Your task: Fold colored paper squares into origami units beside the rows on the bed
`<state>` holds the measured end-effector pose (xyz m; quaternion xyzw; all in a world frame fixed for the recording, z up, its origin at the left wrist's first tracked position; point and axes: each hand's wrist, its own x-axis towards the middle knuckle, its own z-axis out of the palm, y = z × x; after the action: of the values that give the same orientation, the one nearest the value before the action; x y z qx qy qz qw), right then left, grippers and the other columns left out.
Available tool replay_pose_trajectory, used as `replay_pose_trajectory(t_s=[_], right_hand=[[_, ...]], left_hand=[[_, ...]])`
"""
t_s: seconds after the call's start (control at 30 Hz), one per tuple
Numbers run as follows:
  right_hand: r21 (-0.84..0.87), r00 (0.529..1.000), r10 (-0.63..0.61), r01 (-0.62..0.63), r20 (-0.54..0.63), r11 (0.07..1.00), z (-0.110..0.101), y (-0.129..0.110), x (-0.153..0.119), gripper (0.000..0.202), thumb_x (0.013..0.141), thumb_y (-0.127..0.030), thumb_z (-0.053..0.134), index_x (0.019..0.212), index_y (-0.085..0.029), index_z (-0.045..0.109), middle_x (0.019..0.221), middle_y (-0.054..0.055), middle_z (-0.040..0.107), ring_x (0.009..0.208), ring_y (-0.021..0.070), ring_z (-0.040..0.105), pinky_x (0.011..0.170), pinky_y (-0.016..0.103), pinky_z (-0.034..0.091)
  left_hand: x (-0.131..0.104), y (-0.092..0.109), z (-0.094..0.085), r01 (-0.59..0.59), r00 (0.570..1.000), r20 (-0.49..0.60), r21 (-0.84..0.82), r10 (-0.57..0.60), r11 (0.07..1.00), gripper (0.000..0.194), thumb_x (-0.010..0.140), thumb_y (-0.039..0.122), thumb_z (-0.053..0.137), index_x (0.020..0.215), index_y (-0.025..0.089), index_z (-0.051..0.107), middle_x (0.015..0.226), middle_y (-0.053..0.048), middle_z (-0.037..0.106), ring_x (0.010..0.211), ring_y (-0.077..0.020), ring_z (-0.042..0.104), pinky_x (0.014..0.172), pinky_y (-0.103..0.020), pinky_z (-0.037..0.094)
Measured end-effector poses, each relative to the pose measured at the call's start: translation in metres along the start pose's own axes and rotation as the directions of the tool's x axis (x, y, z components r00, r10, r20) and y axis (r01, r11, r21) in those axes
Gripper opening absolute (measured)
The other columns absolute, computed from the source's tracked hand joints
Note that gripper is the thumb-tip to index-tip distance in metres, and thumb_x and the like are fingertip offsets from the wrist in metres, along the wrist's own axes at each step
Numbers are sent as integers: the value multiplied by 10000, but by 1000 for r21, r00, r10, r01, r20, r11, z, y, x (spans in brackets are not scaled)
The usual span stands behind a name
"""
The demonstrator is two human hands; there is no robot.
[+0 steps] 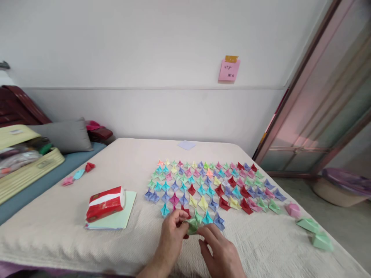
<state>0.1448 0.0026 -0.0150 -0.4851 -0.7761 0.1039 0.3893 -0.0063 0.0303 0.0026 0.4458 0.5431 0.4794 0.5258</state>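
Near edge of the table (261, 243), centre: green paper boat (195, 221) is up between both hands, just in front of the folded rows. Left hand (171, 228): grip narrow, thumb and finger pinching the boat's left end. Right hand (222, 249): fingertips at the boat's lower right; can't tell if that grip is closed on it or only touching.

Right behind the boat: cyan piece (207, 218) and blue piece (219, 221), side by side. Dark red piece (186, 212) sits partly hidden behind the left hand. Past those, rows of paper pieces (201, 189), mixed colours, run back across the table.

Right edge of table: pink piece (293, 210), then two green folded papers (308, 224) near it. Left side: red tissue pack (106, 203) lying on a stack of paper (131, 210). Further left, by the edge, three small folded bits: red (89, 166), light blue (78, 174), pink (67, 180). Far edge: flat lilac sheet (186, 145). Pink note (228, 70) taped on the wall (162, 58).
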Motion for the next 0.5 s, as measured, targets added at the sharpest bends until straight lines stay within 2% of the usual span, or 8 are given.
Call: replay_pose_trajectory(t_s=[0.13, 0.23, 0.37, 0.5], right_hand=[[-145, 996, -24, 37, 91, 989, 5, 6, -1, 213, 867, -133, 393, 858, -243, 575, 789, 22, 628, 596, 148, 642, 519, 219, 491], [-241, 977, -111, 154, 182, 958, 5, 4, -1, 253, 881, -106, 361, 773, -233, 552, 736, 20, 613, 573, 143, 625, 509, 214, 460], [-301, 942, -215, 291, 259, 908, 1, -4, 1, 231, 806, -54, 442, 817, -240, 580, 700, 5, 624, 532, 153, 605, 472, 229, 394], [-271, 950, -163, 236, 265, 933, -9, -7, 5, 231, 801, -42, 451, 798, -237, 575, 698, -4, 645, 525, 152, 629, 463, 222, 386]], left_hand=[[2, -5, -2, -66, 997, 36, 79, 63, 995, 132, 677, 160, 538, 769, 167, 633, 672, -16, 643, 545, -143, 548, 480, -234, 433], [3, -7, -3, -92, 994, 61, 98, 86, 991, 117, 675, 143, 522, 700, 169, 633, 566, 18, 569, 495, -131, 498, 464, -232, 397], [4, -8, -5, -110, 987, 133, 123, 93, 986, 142, 646, 116, 508, 628, 173, 636, 474, 50, 492, 435, -117, 446, 446, -229, 345], [6, -8, -6, -120, 977, 190, 124, 95, 985, 138, 651, 138, 549, 656, 167, 683, 482, 39, 531, 460, -129, 472, 463, -228, 344]])
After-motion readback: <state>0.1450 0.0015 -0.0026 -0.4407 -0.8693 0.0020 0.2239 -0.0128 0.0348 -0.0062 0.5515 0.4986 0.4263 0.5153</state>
